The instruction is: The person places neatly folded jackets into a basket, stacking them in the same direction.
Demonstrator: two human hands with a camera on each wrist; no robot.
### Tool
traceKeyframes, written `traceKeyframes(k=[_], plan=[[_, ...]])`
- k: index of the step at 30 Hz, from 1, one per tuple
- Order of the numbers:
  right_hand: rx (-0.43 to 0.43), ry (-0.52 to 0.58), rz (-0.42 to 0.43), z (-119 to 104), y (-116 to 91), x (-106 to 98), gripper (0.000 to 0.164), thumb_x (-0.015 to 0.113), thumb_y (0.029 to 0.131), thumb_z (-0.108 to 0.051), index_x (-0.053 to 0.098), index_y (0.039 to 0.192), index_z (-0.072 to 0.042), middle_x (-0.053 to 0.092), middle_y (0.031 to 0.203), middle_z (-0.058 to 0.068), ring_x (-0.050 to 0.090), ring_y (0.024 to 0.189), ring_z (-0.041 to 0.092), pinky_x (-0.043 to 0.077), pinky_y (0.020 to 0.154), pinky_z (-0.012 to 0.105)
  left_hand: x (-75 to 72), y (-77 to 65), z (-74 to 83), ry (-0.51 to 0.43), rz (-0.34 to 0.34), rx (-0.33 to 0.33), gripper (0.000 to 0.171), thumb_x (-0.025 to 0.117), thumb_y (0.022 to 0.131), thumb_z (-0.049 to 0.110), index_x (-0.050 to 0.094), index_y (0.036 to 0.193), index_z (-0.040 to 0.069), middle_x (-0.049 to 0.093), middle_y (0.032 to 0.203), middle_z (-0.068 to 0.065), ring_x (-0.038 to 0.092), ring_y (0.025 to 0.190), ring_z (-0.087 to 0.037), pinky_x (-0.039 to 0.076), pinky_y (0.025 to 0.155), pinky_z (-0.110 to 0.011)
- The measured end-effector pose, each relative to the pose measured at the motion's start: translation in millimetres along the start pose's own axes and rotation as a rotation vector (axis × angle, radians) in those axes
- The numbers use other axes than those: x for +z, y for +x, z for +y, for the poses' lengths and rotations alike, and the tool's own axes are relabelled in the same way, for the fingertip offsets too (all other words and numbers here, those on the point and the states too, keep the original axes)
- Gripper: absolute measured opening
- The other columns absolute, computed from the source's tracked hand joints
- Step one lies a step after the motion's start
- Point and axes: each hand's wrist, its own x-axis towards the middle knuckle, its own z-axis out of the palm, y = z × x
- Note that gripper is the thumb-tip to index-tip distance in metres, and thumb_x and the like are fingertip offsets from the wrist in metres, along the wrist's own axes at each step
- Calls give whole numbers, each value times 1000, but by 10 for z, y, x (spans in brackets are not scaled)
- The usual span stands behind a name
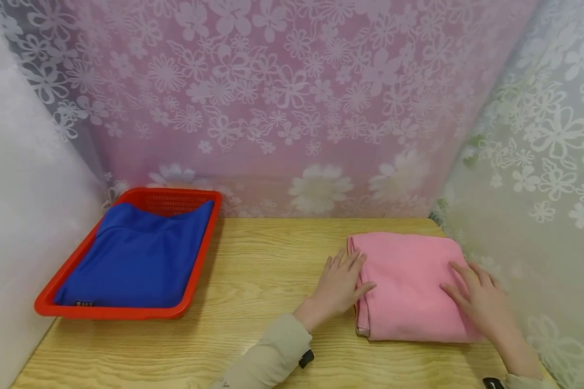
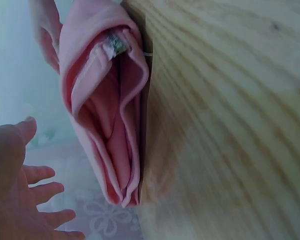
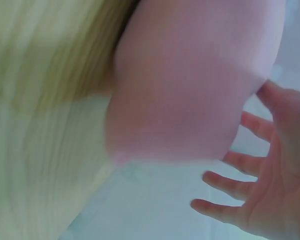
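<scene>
At the far left, a whitish sheet [image 1: 24,173] hangs as a side wall. Beside it, a bright red, rectangular plastic basket [image 1: 112,312] with a perforated wall sits on a yellowish wood-grain table [image 1: 258,270]. In the basket lies 1 royal-blue piece of folded fabric [image 1: 136,265], its upper right corner reaching up near the rim, with a small dark label [image 1: 84,304] at its lower left edge. Behind the table hangs a pink-mauve curtain printed with white flowers [image 1: 272,108].

Right of the basket, well apart from it, the left hand [image 1: 338,283] reaches from a beige sleeve [image 1: 272,351] to the left edge of a soft pink, roughly square folded cloth [image 1: 413,286]. Its fingers are extended and spread, with hold of nothing; the left wrist view shows a gap between them and the cloth.

The pink cloth lies on the right part of the table, its layered folds facing left, a small tag [image 2: 117,46] among them. At its right side, the right hand [image 1: 486,302] has its fingers loosely spread, gripping nothing; its thumb meets the cloth's edge, though I cannot tell whether it presses. Farther right stands a pale floral curtain [image 1: 540,205].
</scene>
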Motion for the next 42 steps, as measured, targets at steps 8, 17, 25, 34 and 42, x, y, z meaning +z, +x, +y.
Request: traceKeyframes(k=[8,17,25,34,42], plan=[[56,22,-195,84,11,9,75,54,102,-53,32,158,-7,36,146,40,45,117,68,40,86,76,136,12,153,78,-116,75,72,34,102,65,28,162,25,22,168,3,22,154,-26,23,121,-56],[51,74,-131,5,34,155,76,58,100,-51,35,157,-6,39,145,38,41,122,67,36,92,78,230,-59,107,82,-167,77,69,35,102,66,29,161,30,21,168,6,20,155,-23,27,119,-58],[-8,69,19,-53,13,213,66,69,96,-42,51,145,-1,51,134,38,49,115,65,41,87,75,250,-91,85,70,-162,70,69,36,102,66,31,161,30,22,168,6,21,154,-23,27,119,-60],[-12,62,24,-202,7,227,65,68,96,-43,52,143,0,51,131,41,54,109,64,44,82,72,220,-159,4,53,-158,72,69,36,102,65,31,161,28,22,168,4,21,154,-25,26,118,-61],[12,69,-20,-438,33,242,68,66,97,-46,51,145,1,48,137,42,53,112,64,45,85,72,128,-259,-139,10,-164,58,69,38,102,63,32,161,27,23,168,3,21,155,-26,26,117,-64]])
